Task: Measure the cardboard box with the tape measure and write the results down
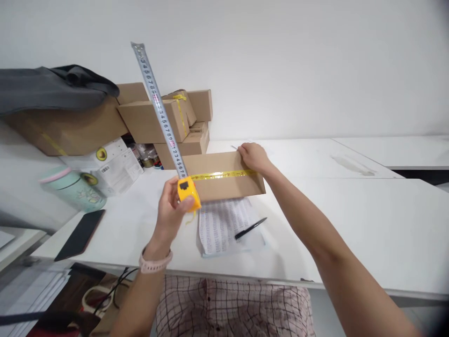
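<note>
My left hand (pixel 169 208) grips a yellow tape measure (pixel 188 194), its thumb over the case. The printed blade (pixel 159 110) is drawn out and slants up and to the left, its end in the air. My right hand (pixel 253 157) closes over the far right edge of a brown cardboard box (pixel 220 188) with yellow tape along its top. The box is tilted above a stack of printed sheets (pixel 219 229). A black pen (pixel 250 228) lies across the sheets, below the box.
Several cardboard boxes (pixel 150 124) are stacked at the back left, a dark grey cloth (pixel 52 89) over one. A white box with avocado pictures (pixel 121 171), a mint bottle (pixel 75 189) and a black phone-like slab (pixel 80 236) are on the left. The white table (pixel 351 224) runs rightward along the wall.
</note>
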`<move>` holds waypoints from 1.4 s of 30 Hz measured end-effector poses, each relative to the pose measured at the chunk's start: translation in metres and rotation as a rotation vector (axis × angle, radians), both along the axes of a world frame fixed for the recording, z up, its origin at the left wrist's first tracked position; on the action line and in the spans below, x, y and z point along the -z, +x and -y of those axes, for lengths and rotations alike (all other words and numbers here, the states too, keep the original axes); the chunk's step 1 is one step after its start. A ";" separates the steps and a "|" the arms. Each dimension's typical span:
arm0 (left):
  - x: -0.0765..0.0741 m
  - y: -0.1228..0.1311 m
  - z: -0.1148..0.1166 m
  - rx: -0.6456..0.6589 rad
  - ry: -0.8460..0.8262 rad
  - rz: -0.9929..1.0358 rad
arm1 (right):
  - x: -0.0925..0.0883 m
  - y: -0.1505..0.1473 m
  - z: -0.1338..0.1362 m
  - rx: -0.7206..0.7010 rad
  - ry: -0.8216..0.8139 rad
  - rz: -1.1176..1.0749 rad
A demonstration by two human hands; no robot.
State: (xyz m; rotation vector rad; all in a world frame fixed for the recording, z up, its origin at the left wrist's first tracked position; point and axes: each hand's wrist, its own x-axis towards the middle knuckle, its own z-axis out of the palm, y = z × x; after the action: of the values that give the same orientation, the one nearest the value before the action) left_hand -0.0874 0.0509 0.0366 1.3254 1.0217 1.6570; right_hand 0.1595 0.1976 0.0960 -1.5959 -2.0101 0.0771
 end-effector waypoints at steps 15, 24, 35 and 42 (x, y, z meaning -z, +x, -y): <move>0.091 0.086 0.078 0.530 -0.467 0.235 | 0.009 -0.013 -0.040 0.027 -0.090 -0.353; 0.094 0.094 0.089 0.531 -0.511 0.252 | 0.005 -0.018 -0.038 0.049 -0.057 -0.234; 0.109 0.104 0.087 0.606 -0.542 0.221 | 0.008 -0.020 -0.038 0.062 -0.014 -0.201; 0.113 0.104 0.089 0.591 -0.572 0.182 | 0.011 -0.020 -0.038 0.066 0.012 -0.191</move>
State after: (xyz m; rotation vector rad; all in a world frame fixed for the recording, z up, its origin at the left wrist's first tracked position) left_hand 0.0165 -0.0386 -0.0759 0.9423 0.8043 0.9247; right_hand 0.1397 0.2353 0.0848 -1.5823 -1.8078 0.1851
